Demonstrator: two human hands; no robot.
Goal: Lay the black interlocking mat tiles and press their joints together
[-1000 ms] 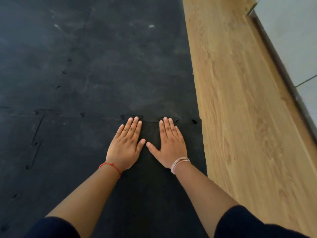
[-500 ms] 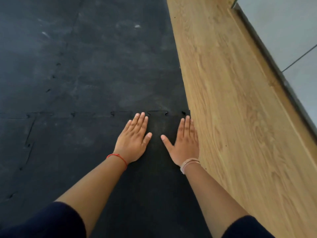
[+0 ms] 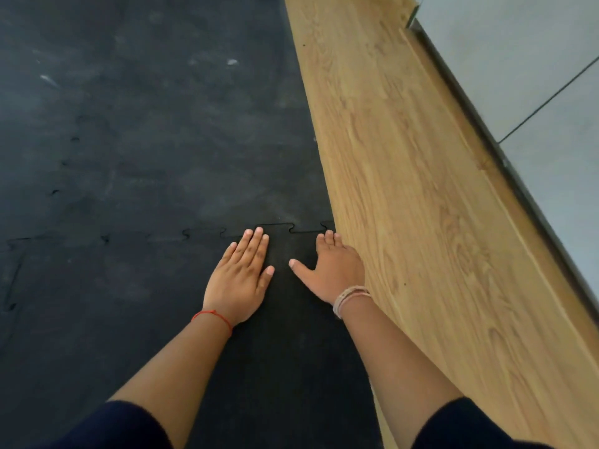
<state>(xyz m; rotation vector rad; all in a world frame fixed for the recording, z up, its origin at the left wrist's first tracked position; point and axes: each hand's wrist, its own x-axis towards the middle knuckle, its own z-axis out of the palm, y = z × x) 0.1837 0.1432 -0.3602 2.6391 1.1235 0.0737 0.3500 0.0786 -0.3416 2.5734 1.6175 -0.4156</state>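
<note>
Black interlocking mat tiles cover the floor. The near tile [image 3: 282, 345] lies under both palms. Its toothed joint [image 3: 275, 226] with the far tile [image 3: 194, 140] runs just beyond my fingertips. My left hand [image 3: 240, 280] lies flat, fingers together, fingertips almost at the joint. My right hand [image 3: 334, 267] lies flat at the tile's right edge, thumb spread, next to the wood floor. Neither hand holds anything. A further joint [image 3: 9, 280] runs down the left side.
Bare wood floor [image 3: 421, 205] runs along the right of the mat. Beyond it a dark strip [image 3: 505, 157] borders a pale grey wall or panel [image 3: 534, 69]. White specks [image 3: 231, 62] lie on the far tile.
Both hands have slid to the right along the joint; my right hand now sits at the tile's edge by the wood floor. The joint looks tighter near the hands.
</note>
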